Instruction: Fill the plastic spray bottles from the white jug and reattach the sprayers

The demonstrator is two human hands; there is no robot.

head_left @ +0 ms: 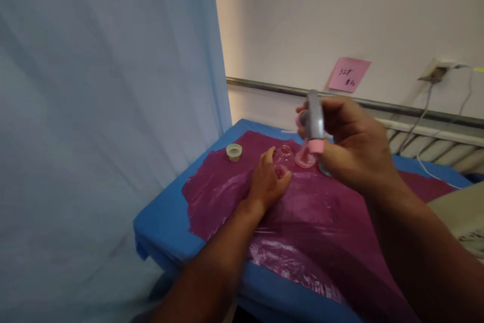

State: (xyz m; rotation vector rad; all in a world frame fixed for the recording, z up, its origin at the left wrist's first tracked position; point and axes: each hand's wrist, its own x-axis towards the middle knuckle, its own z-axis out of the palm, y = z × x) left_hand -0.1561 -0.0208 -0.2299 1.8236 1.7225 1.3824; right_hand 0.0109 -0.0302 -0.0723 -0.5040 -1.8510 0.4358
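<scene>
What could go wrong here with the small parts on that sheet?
The clear bottle, steadied by the left hand alone, may tip on the slick, wrinkled plastic sheet. The grey and pink part, pinched high in the right hand, could drop onto the pink piece below.

Right hand (351,144): raised above the table, fingers closed around a grey-and-pink part (314,121), held upright. Left hand (266,184): resting on the purple sheet (313,222), fingers curled, touching a clear bottle (284,155). A pale ring (234,151) lies on the sheet, well apart from it.
</scene>
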